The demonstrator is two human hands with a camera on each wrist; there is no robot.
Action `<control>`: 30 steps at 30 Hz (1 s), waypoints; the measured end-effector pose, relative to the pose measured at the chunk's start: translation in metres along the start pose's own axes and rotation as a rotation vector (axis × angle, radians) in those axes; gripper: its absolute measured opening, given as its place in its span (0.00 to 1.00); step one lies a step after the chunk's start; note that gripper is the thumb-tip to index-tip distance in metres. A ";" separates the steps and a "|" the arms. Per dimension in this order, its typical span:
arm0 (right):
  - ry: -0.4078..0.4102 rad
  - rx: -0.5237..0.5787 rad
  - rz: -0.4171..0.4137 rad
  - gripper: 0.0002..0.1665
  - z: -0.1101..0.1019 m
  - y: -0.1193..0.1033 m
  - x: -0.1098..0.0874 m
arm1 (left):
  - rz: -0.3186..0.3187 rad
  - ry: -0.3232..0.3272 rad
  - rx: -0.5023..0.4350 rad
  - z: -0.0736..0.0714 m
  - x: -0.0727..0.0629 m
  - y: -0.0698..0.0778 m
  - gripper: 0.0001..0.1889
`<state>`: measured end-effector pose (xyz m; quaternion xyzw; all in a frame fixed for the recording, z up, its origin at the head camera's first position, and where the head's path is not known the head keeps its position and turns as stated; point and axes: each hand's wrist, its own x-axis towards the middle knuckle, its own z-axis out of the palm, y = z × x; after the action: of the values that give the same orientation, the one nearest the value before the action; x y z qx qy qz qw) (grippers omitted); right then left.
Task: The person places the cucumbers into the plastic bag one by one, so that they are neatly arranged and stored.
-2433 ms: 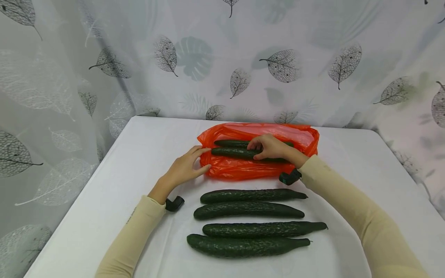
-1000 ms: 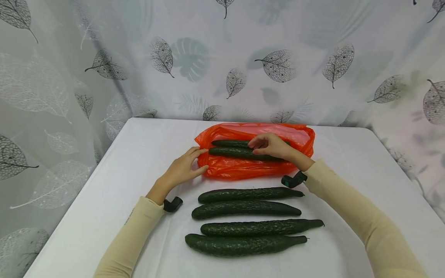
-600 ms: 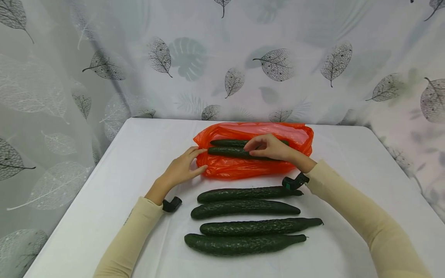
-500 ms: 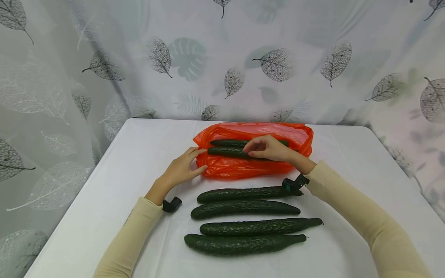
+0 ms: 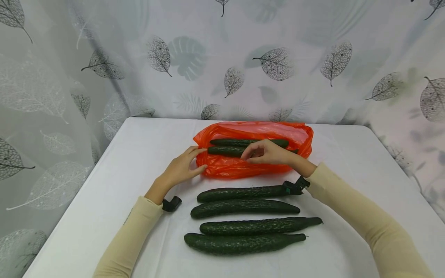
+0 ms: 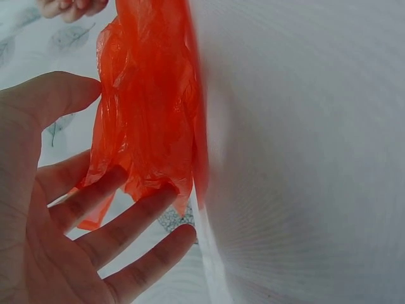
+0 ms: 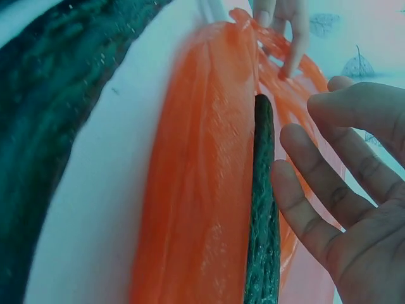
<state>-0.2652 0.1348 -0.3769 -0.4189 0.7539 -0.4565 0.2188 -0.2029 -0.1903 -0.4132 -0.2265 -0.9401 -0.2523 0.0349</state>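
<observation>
A red plastic bag (image 5: pixel 236 170) lies on its side near the back of the table. Two dark green cucumbers rest on it or in its mouth: a near one (image 5: pixel 224 151) and a far one (image 5: pixel 229 142). My left hand (image 5: pixel 180 168) is at the bag's left end with fingers spread; in the left wrist view its fingertips touch the crumpled plastic (image 6: pixel 149 107). Above the near cucumber and the bag's front part hovers my right hand (image 5: pixel 272 153). Its fingers are apart in the right wrist view, beside a cucumber (image 7: pixel 264 209), holding nothing.
Several more cucumbers lie crosswise in front of the bag, from the nearest (image 5: pixel 245 244) to the one (image 5: pixel 240 194) closest to the bag. Black wrist cameras (image 5: pixel 294 187) hang below both wrists. A leaf-patterned curtain (image 5: pixel 222 58) hangs behind the white table (image 5: pixel 156 139).
My right hand has let go of the near cucumber in the bag, lifted off it and shifted toward the bag's front edge. My left hand has stayed at the bag's left end.
</observation>
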 end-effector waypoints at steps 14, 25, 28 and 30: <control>-0.039 -0.030 -0.063 0.11 0.014 -0.004 -0.010 | -0.021 -0.021 -0.006 -0.002 0.000 0.002 0.31; -0.174 0.043 -0.062 0.11 0.024 -0.001 -0.020 | -0.028 -0.037 -0.013 0.000 0.002 0.002 0.31; -0.207 0.078 -0.050 0.12 0.026 0.001 -0.020 | -0.028 -0.034 -0.012 0.000 0.001 0.002 0.31; -0.224 0.079 -0.043 0.12 0.028 0.000 -0.020 | -0.026 -0.030 -0.011 0.000 0.001 0.001 0.31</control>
<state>-0.2341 0.1376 -0.3919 -0.4742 0.6969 -0.4409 0.3081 -0.2028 -0.1890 -0.4123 -0.2183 -0.9420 -0.2543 0.0163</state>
